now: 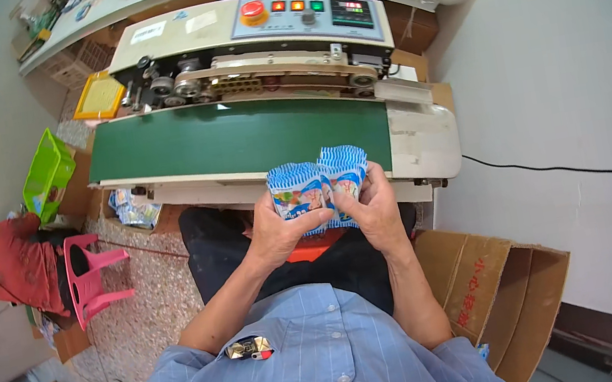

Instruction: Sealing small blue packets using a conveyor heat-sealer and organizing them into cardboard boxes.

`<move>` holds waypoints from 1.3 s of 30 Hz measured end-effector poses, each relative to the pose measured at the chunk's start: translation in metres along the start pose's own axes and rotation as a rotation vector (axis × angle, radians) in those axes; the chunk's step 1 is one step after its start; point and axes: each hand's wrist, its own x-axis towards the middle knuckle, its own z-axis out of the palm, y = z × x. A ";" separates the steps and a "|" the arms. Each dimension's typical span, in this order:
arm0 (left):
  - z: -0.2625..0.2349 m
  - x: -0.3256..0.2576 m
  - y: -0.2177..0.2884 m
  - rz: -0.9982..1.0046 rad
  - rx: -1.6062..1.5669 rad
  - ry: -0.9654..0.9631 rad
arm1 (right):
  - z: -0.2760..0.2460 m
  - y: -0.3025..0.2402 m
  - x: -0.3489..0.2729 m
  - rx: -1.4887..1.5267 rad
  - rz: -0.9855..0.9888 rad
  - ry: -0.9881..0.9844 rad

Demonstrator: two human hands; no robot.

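Note:
Over my lap, close to the near edge of the machine, I hold small blue-and-white striped packets in both hands. My left hand (277,232) is closed round a stack of packets (295,193), its thumb across the printed front. Another bunch of striped packets (346,176) sits in my right hand (379,213), with the thumb pressed on its face. The two bunches stand side by side and touch or overlap in the middle. Beyond them lies the green conveyor belt (232,138) of a band sealing machine (175,39). How many packets each hand holds is hard to make out.
A red button (253,12) and lit switches are on the sealer's panel. An opened cardboard box (493,293) stands at my right. Leftward are a pink chair (86,280) with a seated person (19,263), a green basket (48,176) and a box of packets (135,210). A cable runs along the right wall.

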 end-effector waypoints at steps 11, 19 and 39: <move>-0.024 -0.015 -0.006 -0.053 -0.307 0.035 | 0.025 0.019 -0.011 -0.041 -0.029 0.002; -0.015 -0.007 -0.015 0.009 -0.311 0.182 | 0.031 0.032 -0.005 0.007 -0.022 0.062; -0.021 0.028 0.007 0.144 -0.189 0.315 | -0.061 -0.024 0.085 -0.149 0.062 0.475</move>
